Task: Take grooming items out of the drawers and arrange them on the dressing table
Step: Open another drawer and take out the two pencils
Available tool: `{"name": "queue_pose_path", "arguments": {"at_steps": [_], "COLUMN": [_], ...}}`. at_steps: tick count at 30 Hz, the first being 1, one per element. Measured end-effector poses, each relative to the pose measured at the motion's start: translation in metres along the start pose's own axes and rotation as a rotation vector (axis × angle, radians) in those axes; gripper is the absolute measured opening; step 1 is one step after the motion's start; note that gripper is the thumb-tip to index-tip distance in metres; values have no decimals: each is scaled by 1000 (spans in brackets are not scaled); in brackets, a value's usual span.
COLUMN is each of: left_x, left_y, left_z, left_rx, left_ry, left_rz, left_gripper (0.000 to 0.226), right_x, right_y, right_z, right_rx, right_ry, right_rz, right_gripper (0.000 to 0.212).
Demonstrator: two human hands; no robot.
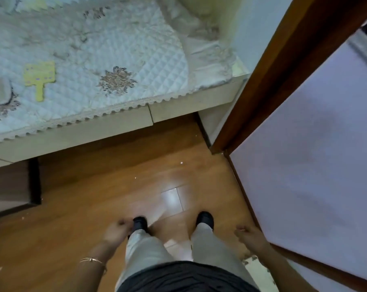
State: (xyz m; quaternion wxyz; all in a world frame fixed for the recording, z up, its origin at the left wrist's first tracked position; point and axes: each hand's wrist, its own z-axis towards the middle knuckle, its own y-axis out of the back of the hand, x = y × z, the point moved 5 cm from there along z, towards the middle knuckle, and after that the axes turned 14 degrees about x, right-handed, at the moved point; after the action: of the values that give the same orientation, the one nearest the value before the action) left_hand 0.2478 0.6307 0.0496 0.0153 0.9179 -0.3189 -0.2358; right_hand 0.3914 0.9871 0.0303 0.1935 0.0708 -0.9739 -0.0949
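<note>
I look straight down at a wooden floor and my own legs and dark shoes. My left hand (115,230) hangs low beside my left leg, blurred, fingers loosely curled, nothing visible in it. My right hand (249,234) hangs by my right leg near a door, fingers loosely curled and holding nothing. A yellow flat comb-like item (39,77) lies on the quilted bed cover (119,49) at the upper left, far from both hands. No dressing table or drawer shows clearly.
A bed with a pale base (115,131) fills the upper left. A brown-framed door (304,144) with a pale panel stands at the right. A dark-edged furniture corner (34,186) juts in at the left. Wooden floor (94,207) lies between them.
</note>
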Motion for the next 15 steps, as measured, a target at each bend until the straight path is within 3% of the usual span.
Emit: {"name": "queue_pose_path", "arguments": {"at_steps": [3, 6, 10, 15], "left_x": [-37, -55, -40, -44], "left_y": [-43, -59, -51, -48], "left_z": [-8, -18, -16, 12], "left_rx": [16, 15, 8, -28], "left_ry": [-57, -119, 21, 94], "left_rz": [-47, -85, -89, -213], "left_gripper": [9, 15, 8, 16], "right_x": [-14, 5, 27, 44], "right_y": [62, 103, 125, 119], "right_z": [15, 17, 35, 62], "right_rx": [-56, -68, -58, 28], "right_ry": [-20, 20, 5, -55], "right_rz": [-22, 2, 103, -23], "right_gripper": [26, 14, 14, 24]}}
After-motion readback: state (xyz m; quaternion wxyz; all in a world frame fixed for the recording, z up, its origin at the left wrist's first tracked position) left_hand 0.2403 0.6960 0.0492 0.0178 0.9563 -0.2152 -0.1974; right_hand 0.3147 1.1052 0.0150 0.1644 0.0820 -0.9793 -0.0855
